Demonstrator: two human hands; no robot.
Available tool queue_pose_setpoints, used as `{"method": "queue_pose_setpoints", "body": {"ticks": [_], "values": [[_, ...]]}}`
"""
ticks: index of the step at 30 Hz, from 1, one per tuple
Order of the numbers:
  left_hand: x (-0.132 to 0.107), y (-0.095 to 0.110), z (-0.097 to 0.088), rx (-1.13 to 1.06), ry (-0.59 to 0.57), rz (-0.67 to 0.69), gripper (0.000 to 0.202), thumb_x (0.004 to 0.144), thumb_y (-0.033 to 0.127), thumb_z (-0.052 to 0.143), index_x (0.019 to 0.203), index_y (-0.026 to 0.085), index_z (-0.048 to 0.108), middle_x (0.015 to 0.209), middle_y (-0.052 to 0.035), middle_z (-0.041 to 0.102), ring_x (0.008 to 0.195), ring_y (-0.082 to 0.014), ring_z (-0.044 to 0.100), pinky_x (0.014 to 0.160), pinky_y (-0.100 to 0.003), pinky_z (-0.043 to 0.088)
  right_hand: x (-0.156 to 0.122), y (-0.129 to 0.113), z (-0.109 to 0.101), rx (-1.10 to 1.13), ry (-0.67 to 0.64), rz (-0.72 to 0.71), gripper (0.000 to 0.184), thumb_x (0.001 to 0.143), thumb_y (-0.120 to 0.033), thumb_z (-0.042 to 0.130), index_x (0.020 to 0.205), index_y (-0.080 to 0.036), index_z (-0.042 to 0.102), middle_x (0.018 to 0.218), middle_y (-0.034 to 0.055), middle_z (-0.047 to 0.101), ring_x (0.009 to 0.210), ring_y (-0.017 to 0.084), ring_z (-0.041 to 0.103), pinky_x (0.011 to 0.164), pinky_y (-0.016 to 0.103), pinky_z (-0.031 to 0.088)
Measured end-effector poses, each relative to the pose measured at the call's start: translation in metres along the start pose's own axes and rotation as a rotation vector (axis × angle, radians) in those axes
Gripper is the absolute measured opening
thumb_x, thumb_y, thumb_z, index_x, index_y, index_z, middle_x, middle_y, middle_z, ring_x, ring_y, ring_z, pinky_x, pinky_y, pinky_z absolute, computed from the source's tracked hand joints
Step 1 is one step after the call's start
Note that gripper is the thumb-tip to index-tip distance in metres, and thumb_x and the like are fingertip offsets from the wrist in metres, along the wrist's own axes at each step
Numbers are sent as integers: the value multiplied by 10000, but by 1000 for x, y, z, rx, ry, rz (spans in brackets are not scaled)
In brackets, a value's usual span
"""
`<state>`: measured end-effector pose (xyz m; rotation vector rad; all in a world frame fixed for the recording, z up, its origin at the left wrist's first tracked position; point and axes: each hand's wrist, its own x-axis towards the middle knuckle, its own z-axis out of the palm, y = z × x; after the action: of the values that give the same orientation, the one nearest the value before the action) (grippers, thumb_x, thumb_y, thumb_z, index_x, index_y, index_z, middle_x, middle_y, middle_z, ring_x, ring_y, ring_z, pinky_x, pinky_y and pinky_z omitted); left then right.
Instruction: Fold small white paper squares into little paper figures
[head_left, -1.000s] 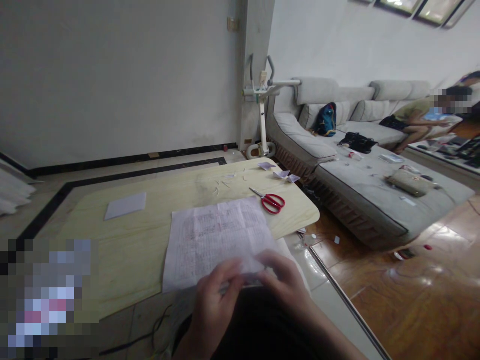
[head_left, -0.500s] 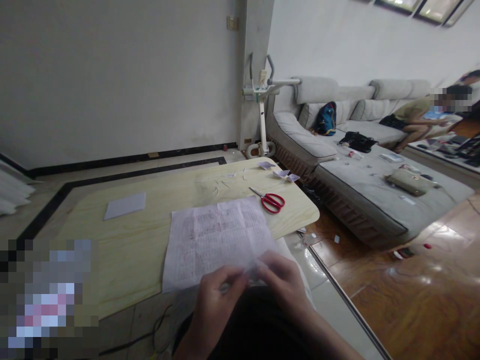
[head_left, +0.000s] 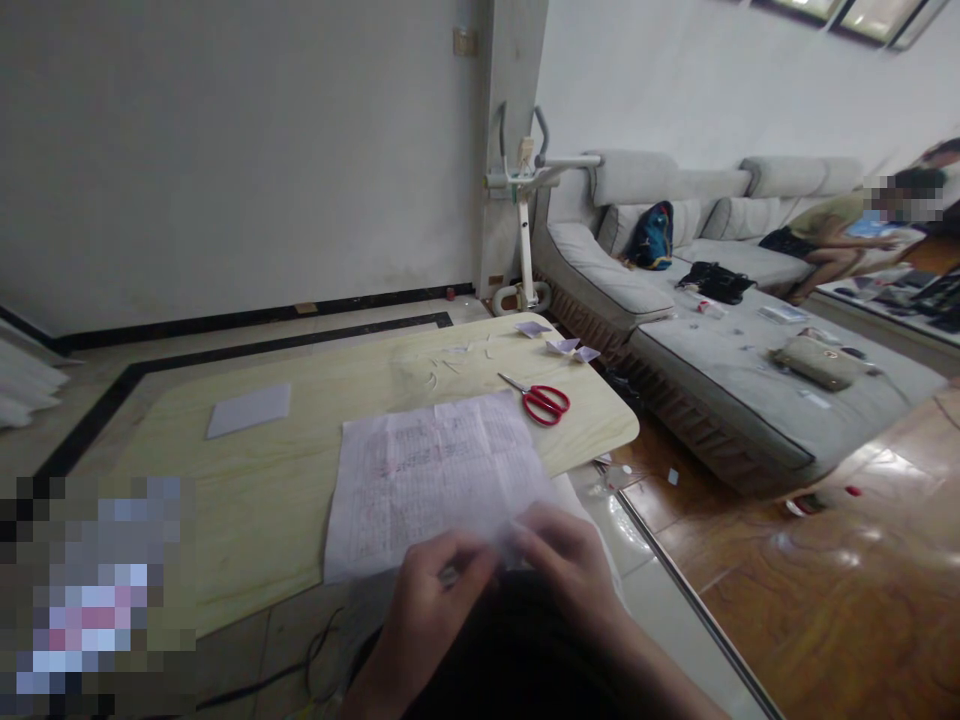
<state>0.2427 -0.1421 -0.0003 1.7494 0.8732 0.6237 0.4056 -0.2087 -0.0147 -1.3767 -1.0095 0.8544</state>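
My left hand (head_left: 442, 585) and my right hand (head_left: 571, 560) meet at the table's near edge, fingers pinched together around a small pale piece of paper (head_left: 508, 538). That piece is blurred and mostly covered by the fingers. Just beyond them lies a creased, written sheet of paper (head_left: 431, 475), its lower edge hanging over the table edge. Red-handled scissors (head_left: 545, 404) rest beside the sheet's far right corner, blades pointing up and left. Small folded paper pieces (head_left: 562, 347) sit near the far right corner, with thin paper strips (head_left: 446, 367) scattered to their left.
The pale wooden table (head_left: 262, 500) has rounded corners. A flat stack of white paper (head_left: 249, 411) lies on its left side. To the right stands a grey sofa (head_left: 720, 380) with bags on it. A person (head_left: 825, 225) sits at its far end. A cable (head_left: 277, 685) runs across the floor.
Almost nothing differs. Both hands stay in the same place, with slight finger movement around the small paper piece.
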Motion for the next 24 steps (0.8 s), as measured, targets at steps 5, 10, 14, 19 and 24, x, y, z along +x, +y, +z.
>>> {"method": "queue_pose_setpoints", "body": {"ticks": [5, 10, 14, 19, 24], "values": [[-3, 2, -2, -7, 31, 59, 295, 905, 298, 588, 648, 189, 680, 610, 1, 682, 613, -153, 648, 624, -229, 508, 0, -3, -1, 6, 1, -10, 230, 810, -360, 720, 665, -182, 716, 620, 9, 653, 605, 162, 587, 572, 260, 457], [-1, 0, -1, -73, 2, -12, 273, 917, 327, 587, 705, 188, 689, 651, -8, 705, 647, -161, 679, 634, -232, 533, 0, -8, 2, 61, 4, 39, 255, 819, -382, 718, 660, -183, 703, 627, 4, 644, 604, 156, 582, 571, 253, 462], [0, -4, 7, -135, 61, -74, 154, 860, 308, 639, 797, 184, 705, 672, -10, 725, 639, -172, 697, 619, -244, 551, 2, -6, 2, 53, 59, 28, 299, 809, -401, 721, 607, -187, 669, 576, -9, 602, 561, 147, 546, 561, 254, 465], [0, -4, 13, -180, 105, -87, 158, 847, 327, 648, 811, 188, 714, 664, -3, 715, 628, -171, 697, 618, -247, 559, 3, -5, 1, 63, 69, 29, 288, 815, -383, 718, 611, -185, 672, 558, -19, 581, 535, 132, 521, 546, 242, 456], [1, -1, 11, -205, 105, -95, 198, 857, 333, 627, 740, 192, 698, 648, 0, 687, 604, -156, 670, 587, -231, 543, 3, -6, 2, 63, 49, 45, 289, 813, -384, 731, 614, -181, 680, 586, -10, 610, 567, 141, 554, 556, 243, 461]]}}
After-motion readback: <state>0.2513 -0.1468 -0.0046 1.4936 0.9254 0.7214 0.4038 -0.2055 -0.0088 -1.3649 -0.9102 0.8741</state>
